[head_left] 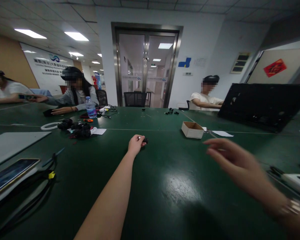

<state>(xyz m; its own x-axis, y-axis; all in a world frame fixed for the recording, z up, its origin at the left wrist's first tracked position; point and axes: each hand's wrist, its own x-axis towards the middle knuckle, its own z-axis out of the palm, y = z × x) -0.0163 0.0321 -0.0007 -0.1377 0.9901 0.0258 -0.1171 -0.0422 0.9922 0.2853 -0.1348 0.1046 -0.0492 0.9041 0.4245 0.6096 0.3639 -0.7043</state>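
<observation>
The person's left hand [136, 145] is pinching a small dark object [145, 140] left of the open box [193, 133]; the right hand [236, 163] is hovering half-open, apparently holding nothing. Grasping is looking complete; the object is not yet lying free.

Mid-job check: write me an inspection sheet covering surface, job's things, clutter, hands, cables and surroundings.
Surface: dark green, glossy tabletop with a glare patch.
Job's things: small black object, too small to identify; pale, open-topped, straight-sided box, material unclear.
Clutter: clear plastic bottle with purple label; jumbled black pile; gold-edged, rectangular phone, left foreground.
Hands: left hand grips the small black object; right hand blurred, fingers loosely extended, nothing seen in it.
Cables: black cables with yellow tag, left foreground.
Surroundings: three seated people; steel-framed glass doors.
</observation>
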